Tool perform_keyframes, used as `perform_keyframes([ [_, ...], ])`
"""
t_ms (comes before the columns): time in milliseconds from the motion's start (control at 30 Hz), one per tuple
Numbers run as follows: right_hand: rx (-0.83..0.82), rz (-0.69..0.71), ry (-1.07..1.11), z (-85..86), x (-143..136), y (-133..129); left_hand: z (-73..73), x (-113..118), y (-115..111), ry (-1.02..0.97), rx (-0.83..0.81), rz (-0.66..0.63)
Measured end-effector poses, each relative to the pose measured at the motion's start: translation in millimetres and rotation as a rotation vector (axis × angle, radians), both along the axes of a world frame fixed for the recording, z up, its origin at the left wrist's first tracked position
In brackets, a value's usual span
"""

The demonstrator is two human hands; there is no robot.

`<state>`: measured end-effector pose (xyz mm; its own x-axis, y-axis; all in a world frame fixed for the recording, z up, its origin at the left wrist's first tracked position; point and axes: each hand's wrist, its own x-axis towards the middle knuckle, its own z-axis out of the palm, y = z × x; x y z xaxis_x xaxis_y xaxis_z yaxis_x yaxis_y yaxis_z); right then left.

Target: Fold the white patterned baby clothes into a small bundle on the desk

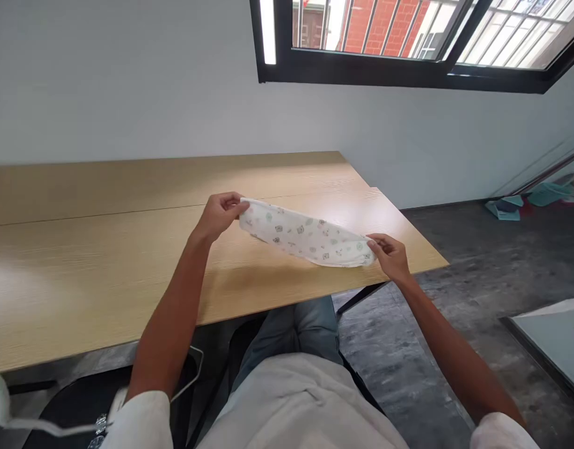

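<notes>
A white cloth [310, 236] printed with small animal and leaf-like figures is stretched between my two hands above the table's front part. It looks folded into a long strip, and its lower edge sags a little. My left hand [221, 214] pinches the upper left end between thumb and fingers. At the lower right end, my right hand [389, 252] grips the other corner in the same way. The strip slants down from left to right. What kind of cloth article it is, I cannot tell.
The wooden table [104, 262] runs along the wall, with its right corner near my right hand. A black chair [81, 405] and a white cable [38, 425] are at lower left. Coloured items [549, 193] lie on the floor by the wall. A black-framed window [385, 67] is above.
</notes>
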<state>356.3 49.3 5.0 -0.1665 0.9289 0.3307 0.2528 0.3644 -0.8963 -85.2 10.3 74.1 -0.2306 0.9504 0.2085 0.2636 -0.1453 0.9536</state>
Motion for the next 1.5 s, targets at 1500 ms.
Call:
perform_keyframes([
  [1500, -0.359, 0.12, -0.282, 8.4, -8.1, 53.0, -67.9, -36.2, 56.9, 0.105, -0.514, -0.578],
])
